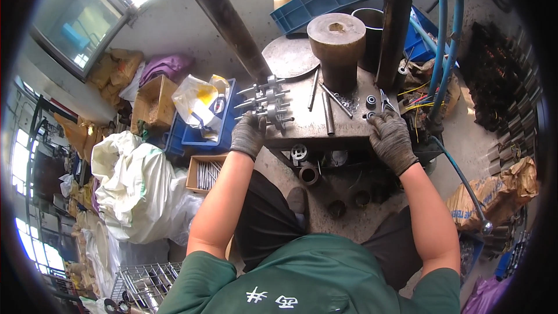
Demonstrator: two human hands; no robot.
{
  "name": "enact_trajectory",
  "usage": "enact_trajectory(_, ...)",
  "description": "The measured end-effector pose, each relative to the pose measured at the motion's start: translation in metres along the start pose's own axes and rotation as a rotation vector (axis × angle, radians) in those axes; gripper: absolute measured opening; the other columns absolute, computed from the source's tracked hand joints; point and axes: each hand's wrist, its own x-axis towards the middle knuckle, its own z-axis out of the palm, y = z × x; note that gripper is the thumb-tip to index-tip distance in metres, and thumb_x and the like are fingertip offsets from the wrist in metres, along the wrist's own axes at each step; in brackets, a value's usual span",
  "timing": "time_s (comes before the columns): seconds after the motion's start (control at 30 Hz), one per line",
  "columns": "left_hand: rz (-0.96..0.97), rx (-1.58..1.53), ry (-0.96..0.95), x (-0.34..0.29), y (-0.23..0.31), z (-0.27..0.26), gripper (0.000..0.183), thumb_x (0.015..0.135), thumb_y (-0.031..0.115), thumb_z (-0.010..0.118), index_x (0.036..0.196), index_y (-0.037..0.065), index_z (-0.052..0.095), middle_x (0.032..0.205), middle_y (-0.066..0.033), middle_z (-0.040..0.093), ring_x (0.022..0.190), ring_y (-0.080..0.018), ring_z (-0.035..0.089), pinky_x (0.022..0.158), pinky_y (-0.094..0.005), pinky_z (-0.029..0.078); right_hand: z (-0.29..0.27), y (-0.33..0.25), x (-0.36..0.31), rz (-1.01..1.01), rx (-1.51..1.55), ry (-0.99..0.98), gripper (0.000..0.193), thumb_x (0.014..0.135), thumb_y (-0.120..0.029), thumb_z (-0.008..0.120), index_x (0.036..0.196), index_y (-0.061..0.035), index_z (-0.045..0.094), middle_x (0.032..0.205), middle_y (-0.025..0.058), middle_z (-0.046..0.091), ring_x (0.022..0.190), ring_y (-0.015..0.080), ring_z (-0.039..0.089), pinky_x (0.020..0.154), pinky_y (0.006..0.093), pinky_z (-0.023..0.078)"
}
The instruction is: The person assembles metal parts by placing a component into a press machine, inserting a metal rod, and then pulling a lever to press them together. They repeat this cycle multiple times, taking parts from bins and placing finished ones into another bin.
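My left hand (249,135), in a dark grey work glove, closes on the near-left end of a grey metal part (271,104) with several pins sticking out of its sides. That part sits at the left edge of the steel press table (296,125). Also gloved, my right hand (393,144) is curled at the right edge of the table around what looks like pliers (386,103), their jaws pointing away from me. Beside its fingertips stand small dark metal rings (371,101). Metal rods (329,115) and loose small rings (350,104) lie mid-table.
A thick steel ram (337,46) rises behind the rods, between two dark columns (226,26). At left are a blue crate (200,136), a carton of pins (204,174) and a white sack (131,186). Blue hoses (447,52) hang at right.
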Motion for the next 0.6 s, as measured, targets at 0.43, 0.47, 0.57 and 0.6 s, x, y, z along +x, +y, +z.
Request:
enact_trajectory(0.43,0.403,0.92,-0.581,-0.072,-0.101,0.051,0.025,0.103,0.013,0.063,0.127,0.007,0.064,0.111,-0.0134,0.069,0.093,-0.027,0.071,0.084,-0.0404,0.06,0.018,0.007,-0.008,0.042,-0.235,-0.143,0.044,0.091,-0.033,0.066,0.127,-0.0093,0.074,0.139,0.0072,0.068,0.137,0.0338,0.053,0.12,0.0551,0.033)
enact_trajectory(0.47,0.785,1.284,-0.573,-0.063,-0.101,0.061,0.029,0.1,0.012,0.065,0.129,0.008,0.064,0.121,-0.0148,0.067,0.098,-0.0311,0.071,0.088,-0.0426,0.059,0.016,0.006,-0.008,0.059,-0.203,-0.148,0.045,0.088,-0.033,0.068,0.126,-0.0095,0.073,0.14,0.007,0.067,0.138,0.0337,0.052,0.12,0.0554,0.033)
enact_trajectory(0.57,1.037,1.862,-0.369,-0.052,-0.107,0.082,0.04,0.098,0.017,0.064,0.138,0.013,0.062,0.154,-0.0138,0.053,0.115,-0.0387,0.068,0.097,-0.0503,0.057,0.019,0.006,-0.014,0.06,-0.204,-0.105,0.045,0.088,-0.031,0.069,0.127,-0.0096,0.073,0.142,0.0071,0.066,0.139,0.0341,0.051,0.119,0.0558,0.033)
enact_trajectory(0.6,1.028,1.904,-0.333,-0.039,-0.113,0.08,0.04,0.099,0.019,0.063,0.139,0.013,0.062,0.156,-0.0146,0.052,0.117,-0.038,0.068,0.098,-0.0504,0.057,0.018,0.005,-0.013,0.061,-0.229,-0.123,0.046,0.087,-0.03,0.07,0.128,-0.0098,0.072,0.145,0.0074,0.064,0.14,0.0345,0.05,0.119,0.0553,0.033)
